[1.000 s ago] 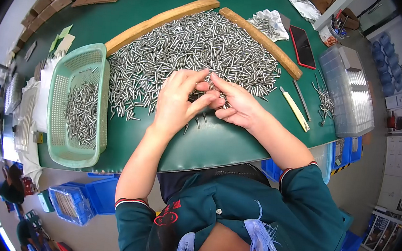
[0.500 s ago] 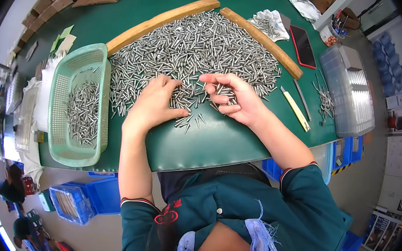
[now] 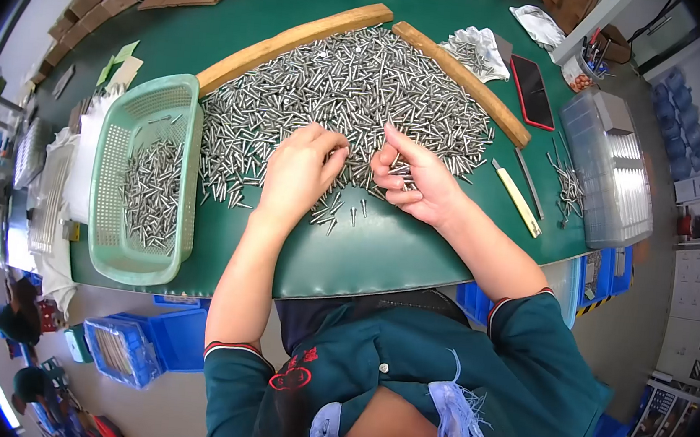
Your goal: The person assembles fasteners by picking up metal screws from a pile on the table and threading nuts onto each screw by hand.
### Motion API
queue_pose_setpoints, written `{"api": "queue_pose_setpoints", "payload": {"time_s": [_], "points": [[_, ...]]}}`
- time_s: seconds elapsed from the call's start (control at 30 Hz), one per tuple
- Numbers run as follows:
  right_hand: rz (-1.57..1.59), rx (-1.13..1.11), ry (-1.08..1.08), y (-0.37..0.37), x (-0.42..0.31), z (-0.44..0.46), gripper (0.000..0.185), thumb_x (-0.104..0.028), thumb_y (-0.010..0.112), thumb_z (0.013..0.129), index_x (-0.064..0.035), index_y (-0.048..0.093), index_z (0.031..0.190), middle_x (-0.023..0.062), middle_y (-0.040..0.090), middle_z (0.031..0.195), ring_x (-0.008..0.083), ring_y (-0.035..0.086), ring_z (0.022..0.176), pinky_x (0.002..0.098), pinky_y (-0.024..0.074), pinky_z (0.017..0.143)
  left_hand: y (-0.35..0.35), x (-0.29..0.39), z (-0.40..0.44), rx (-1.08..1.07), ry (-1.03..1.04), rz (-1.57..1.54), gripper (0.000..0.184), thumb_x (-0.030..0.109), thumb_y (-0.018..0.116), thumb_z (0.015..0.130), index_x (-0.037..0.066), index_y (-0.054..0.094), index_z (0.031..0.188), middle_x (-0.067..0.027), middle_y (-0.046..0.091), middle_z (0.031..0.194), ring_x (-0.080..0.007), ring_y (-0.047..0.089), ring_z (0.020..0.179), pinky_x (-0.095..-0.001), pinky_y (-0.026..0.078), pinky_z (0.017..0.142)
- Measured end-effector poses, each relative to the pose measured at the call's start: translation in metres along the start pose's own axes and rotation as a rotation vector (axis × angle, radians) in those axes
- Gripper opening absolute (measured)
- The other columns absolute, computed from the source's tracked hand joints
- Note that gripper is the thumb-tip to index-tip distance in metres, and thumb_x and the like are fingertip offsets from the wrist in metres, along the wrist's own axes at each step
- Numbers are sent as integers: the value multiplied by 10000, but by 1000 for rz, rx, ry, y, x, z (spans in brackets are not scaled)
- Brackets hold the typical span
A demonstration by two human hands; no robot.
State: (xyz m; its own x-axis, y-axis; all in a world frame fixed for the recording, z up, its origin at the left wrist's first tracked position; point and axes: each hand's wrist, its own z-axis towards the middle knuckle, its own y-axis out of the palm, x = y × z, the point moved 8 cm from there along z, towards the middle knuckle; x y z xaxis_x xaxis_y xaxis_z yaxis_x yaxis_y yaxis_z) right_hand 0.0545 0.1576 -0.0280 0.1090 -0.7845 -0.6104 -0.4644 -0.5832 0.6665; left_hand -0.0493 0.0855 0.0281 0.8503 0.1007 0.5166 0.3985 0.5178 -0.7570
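A wide heap of small metal pins (image 3: 329, 82) lies on the green table (image 3: 346, 256). At the near edge of the heap, my left hand (image 3: 300, 167) is closed, thumb and fingertips together; whatever is between them is too small to make out. Just right of it, my right hand (image 3: 418, 181) curls around several metal pins, with thumb and index finger raised. A few loose pins lie on the table below and between the hands. The green basket (image 3: 186, 203) at the left holds more pins.
Two wooden bars (image 3: 295, 40) border the heap's far side. At the right are a phone (image 3: 532, 93), a cutter knife (image 3: 518, 203), a metal strip, bent metal pieces and a clear plastic box (image 3: 603, 171). Cardboard stands at the far left. Co-workers appear at the lower left.
My left hand was near my right, spread apart over the heap, then closed its fingers and moved slightly right. My right hand stays curled around pins. The view has shifted slightly.
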Motion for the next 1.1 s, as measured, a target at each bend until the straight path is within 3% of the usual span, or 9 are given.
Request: {"api": "queue_pose_setpoints", "payload": {"time_s": [0.03, 0.13, 0.17, 0.27, 0.47, 0.57, 0.8, 1.0, 1.1], "points": [[0, 9, -4, 1, 0, 0, 381, -414, 490, 908, -46, 550, 829, 12, 466, 722, 44, 406, 567, 123, 229, 341, -4, -2, 1, 55, -25, -57, 111, 108, 634, 789, 57, 645, 887, -70, 570, 769, -183, 542, 603, -291, 440, 560], [-9, 24, -9, 2, 1, 0, 331, -350, 490, 923, -28, 570, 923, -2, 464, 737, 36, 407, 586, 122, 233, 354, -14, -5, 2, 94, -215, -237, 102, 102, 643, 790, 80, 648, 890, -49, 572, 806, -153, 553, 635, -272, 457, 591], [-17, 19, -7, 3, 1, 0, 323, -334, 487, 927, -23, 571, 954, -8, 466, 744, 33, 407, 589, 122, 235, 358, -15, -6, 2, 128, -186, -296, 134, 83, 644, 800, 75, 650, 933, -36, 567, 813, -103, 528, 617, -233, 443, 572], [-109, 27, -37, 7, -2, -3, 307, -306, 477, 936, -20, 570, 1000, -26, 468, 748, 24, 404, 590, 123, 236, 367, -12, -6, 1, 174, -166, -526, 141, 79, 631, 818, 60, 649, 957, -23, 573, 820, -89, 530, 646, -226, 447, 604], [-253, 5, -96, 10, -3, -1, 287, -286, 488, 932, -28, 554, 1041, -39, 461, 726, 16, 386, 566, 126, 244, 376, 8, -10, -2, 42, -360, -948, 161, 71, 605, 848, 2, 628, 992, -39, 591, 907, -86, 578, 791, -212, 462, 707], [-270, -4, -98, 10, -2, -1, 274, -285, 495, 930, -36, 553, 1029, -43, 461, 718, 14, 384, 556, 132, 255, 383, 9, -9, -4, 33, -379, -960, 169, 71, 600, 852, -6, 620, 1001, -57, 606, 931, -106, 598, 824, -219, 473, 719], [-254, 11, -118, 6, 0, 1, 295, -336, 525, 910, -53, 580, 971, -70, 456, 691, -6, 388, 557, 123, 228, 371, 10, 0, -1, 12, -170, -730, 200, 46, 559, 871, 21, 612, 1062, -46, 624, 934, -109, 601, 862, -217, 474, 764], [30, -44, 15, 2, 8, 5, 274, -306, 508, 922, -48, 555, 1002, -57, 452, 732, 0, 394, 556, 120, 243, 362, 10, -4, -4, 62, -247, -833, 204, 66, 566, 872, 28, 616, 1066, -45, 621, 945, -94, 594, 829, -203, 467, 713], [453, -301, 122, 5, 6, 10, 233, -293, 499, 924, -80, 547, 1005, -35, 484, 779, 9, 422, 576, 125, 273, 345, 6, -9, -3, 132, -289, -911, 196, 91, 579, 874, 31, 616, 1056, -37, 617, 946, -65, 559, 787, -197, 456, 662]]}}
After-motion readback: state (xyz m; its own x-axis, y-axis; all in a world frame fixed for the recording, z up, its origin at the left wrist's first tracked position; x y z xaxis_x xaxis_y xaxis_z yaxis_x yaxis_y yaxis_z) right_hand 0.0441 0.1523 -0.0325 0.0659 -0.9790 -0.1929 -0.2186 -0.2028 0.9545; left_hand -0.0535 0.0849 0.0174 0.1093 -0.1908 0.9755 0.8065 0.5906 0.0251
